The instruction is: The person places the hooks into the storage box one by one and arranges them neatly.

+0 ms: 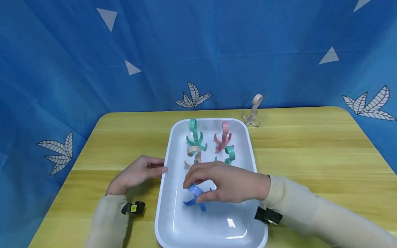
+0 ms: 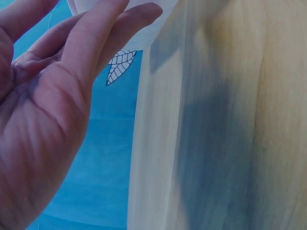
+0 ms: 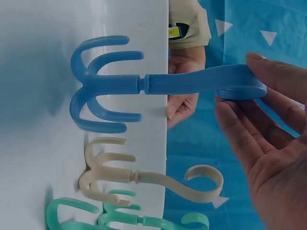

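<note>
The right hand [image 1: 234, 182] pinches the curled top of a blue hook [image 3: 187, 82], held upright inside the white tray [image 1: 189, 227]; whether its prongs touch the tray floor cannot be told. The left hand [image 1: 139, 172], fingers loosely extended, touches the tray's left rim. Beyond the blue hook stand a beige hook [image 1: 197, 157], two green hooks [image 1: 193, 128] and a pink hook [image 1: 225, 128]. Another beige hook [image 1: 254, 110] stands on the tabletop [image 1: 310, 148], just beside the tray's far right corner.
</note>
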Available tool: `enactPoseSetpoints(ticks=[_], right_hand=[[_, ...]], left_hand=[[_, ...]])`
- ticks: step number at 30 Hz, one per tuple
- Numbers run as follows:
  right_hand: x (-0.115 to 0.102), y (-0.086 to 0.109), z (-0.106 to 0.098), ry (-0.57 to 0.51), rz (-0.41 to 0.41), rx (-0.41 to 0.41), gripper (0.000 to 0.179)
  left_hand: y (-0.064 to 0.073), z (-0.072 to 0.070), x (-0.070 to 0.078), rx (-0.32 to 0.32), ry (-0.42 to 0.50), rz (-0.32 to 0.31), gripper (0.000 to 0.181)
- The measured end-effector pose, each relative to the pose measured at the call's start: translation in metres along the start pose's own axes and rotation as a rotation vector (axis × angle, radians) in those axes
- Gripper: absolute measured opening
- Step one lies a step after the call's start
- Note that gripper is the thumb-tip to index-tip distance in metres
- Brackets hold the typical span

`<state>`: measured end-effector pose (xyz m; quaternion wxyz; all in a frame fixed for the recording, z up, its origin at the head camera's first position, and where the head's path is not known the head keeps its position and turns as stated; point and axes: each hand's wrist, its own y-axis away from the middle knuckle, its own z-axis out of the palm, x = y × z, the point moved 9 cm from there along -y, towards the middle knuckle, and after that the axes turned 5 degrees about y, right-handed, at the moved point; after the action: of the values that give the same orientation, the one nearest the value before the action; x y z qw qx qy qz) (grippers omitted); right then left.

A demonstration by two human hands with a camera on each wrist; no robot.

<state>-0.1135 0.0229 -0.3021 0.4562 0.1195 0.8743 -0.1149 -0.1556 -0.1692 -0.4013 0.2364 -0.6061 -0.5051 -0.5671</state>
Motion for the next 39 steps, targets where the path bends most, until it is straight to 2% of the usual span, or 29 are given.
enactPoseSetpoints(ticks=[2,8,11,18,23,26,33,39], right_hand=[[0.001,0.002,0.002,0.055,-0.001,-0.012,0.034],[-0.003,-0.009,0.001,0.183,-0.066,-0.012,0.033],[-0.002,-0.009,0.004,0.177,-0.058,-0.023,0.034],[0.001,-0.004,0.013,0.146,-0.051,-0.022,0.043],[-0.004,0.003,0.005,0.129,-0.046,0.022,0.049],[-0.009,0.011,-0.008,0.115,-0.043,0.086,0.047],[-0.022,0.034,-0.055,0.151,-0.096,0.332,0.034],[-0.026,0.054,-0.088,0.169,-0.107,0.493,0.030]], left_hand=[[-0.002,0.002,0.000,-0.005,0.005,0.002,0.045],[-0.001,-0.010,0.009,0.041,-0.005,0.007,0.043],[0.001,-0.009,0.007,0.050,-0.012,-0.014,0.043],[0.005,-0.002,-0.001,0.028,-0.011,-0.006,0.044],[0.005,-0.001,-0.004,0.026,-0.005,-0.003,0.043],[0.004,0.001,-0.004,0.015,0.008,0.002,0.043],[0.004,0.004,-0.003,-0.003,0.045,0.009,0.043],[0.001,0.004,-0.003,-0.003,0.041,0.000,0.044]])
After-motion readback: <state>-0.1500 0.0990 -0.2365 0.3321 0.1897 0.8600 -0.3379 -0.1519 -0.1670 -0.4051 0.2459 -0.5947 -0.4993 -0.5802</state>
